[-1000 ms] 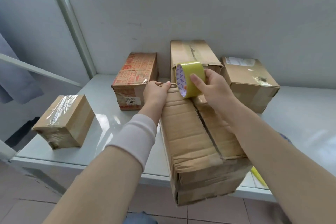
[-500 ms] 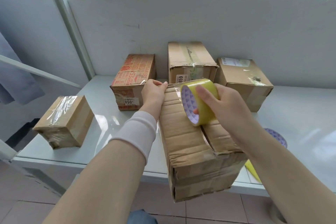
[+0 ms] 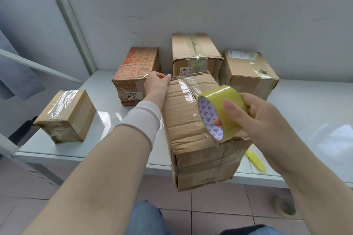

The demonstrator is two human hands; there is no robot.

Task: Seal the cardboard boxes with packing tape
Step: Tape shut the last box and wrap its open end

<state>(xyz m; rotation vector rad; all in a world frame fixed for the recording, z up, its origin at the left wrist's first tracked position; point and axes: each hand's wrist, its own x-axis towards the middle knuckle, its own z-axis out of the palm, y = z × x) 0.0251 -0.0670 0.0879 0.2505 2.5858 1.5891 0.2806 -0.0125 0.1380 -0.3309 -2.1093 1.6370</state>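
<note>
Cardboard covers the grey table (image 3: 315,105) from side to side. Farthest left, near the front edge, sits a small box (image 3: 65,116) with clear tape shining across its top. Next comes a printed box (image 3: 136,70) with red lettering and a white sticker (890 can be read on it), set back toward the wall.

Just beside it is the left hand (image 3: 157,84), with a white sleeve (image 3: 141,118) on the wrist. Its fingers curl over the far top edge of the long box (image 3: 189,139), pinning the start of a strip of tape (image 3: 188,89). The long box lies mid-table, its near end jutting past the front edge. Behind it, against the wall, stands a tall box (image 3: 194,53) with wrinkled tape on top.

The strip runs glossy along the long box's top to the yellow tape roll (image 3: 225,101), held low over the near right corner; whether the roll touches the cardboard I cannot tell. The right hand (image 3: 267,124) grips the roll, thumb on its outer face and a fingertip showing inside the core.

Further right, toward the wall, sits a labelled box (image 3: 248,74). A yellow object (image 3: 256,160) lies at the table's front edge, partly hidden by the wrist.
</note>
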